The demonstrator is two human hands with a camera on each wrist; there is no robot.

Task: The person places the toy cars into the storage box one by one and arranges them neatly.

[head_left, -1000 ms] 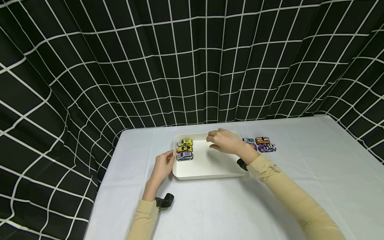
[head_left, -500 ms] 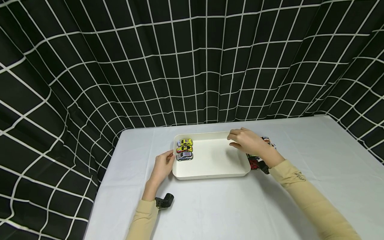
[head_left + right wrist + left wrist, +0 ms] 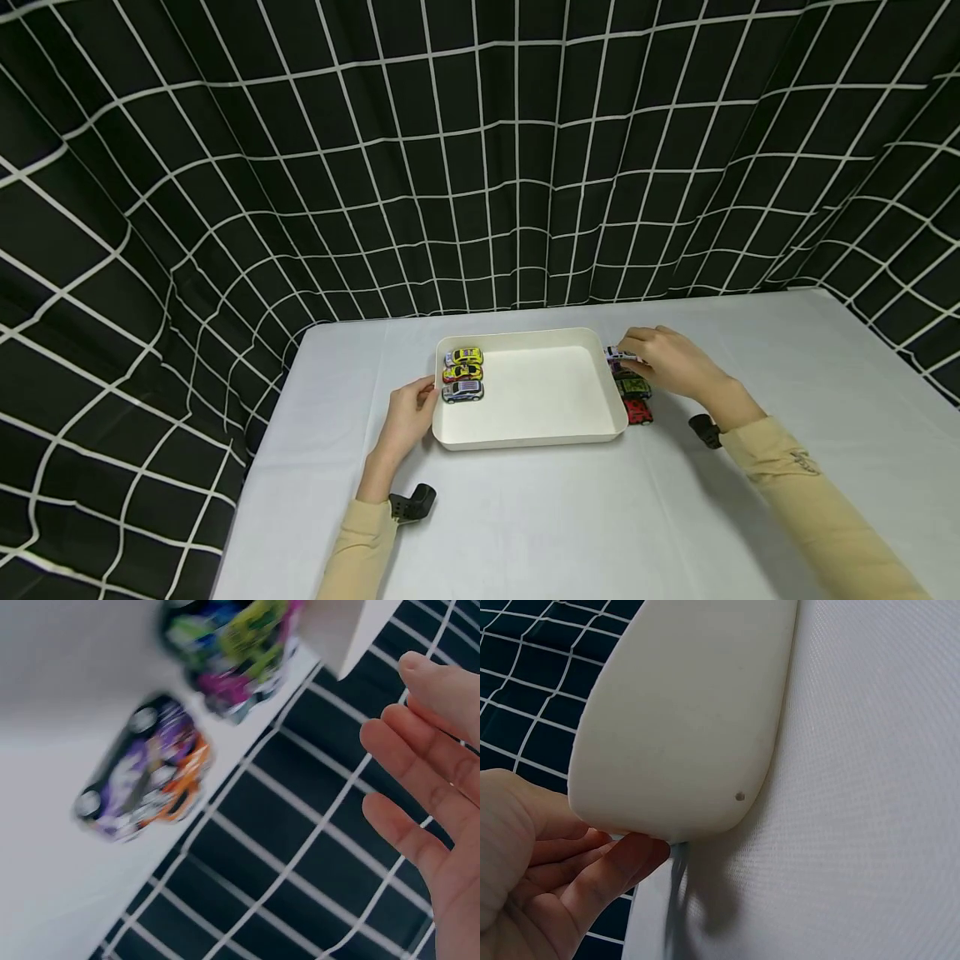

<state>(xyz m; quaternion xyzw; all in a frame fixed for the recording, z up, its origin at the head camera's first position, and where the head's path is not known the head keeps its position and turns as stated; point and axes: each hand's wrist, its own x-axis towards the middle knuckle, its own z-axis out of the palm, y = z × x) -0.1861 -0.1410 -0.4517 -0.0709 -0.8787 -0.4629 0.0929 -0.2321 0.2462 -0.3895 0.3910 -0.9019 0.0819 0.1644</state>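
head view: the left hand (image 3: 405, 417) touches the left end of the white tray (image 3: 551, 400), seemingly to steady it — whether pinching, i cannot tell. three cars (image 3: 462, 373) sit lined up inside; the right hand (image 3: 671, 362), fingers parted, is at loose cars (image 3: 635, 388) outside.

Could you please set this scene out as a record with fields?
Left hand: holds the left end of the white tray
Right hand: beyond the tray's right end, holding nothing that shows
In tray: two yellow cars and a silver car along the left side
Beside tray: red car, green car, others partly hidden
Surface: white cloth
Backdrop: black gridded curtain
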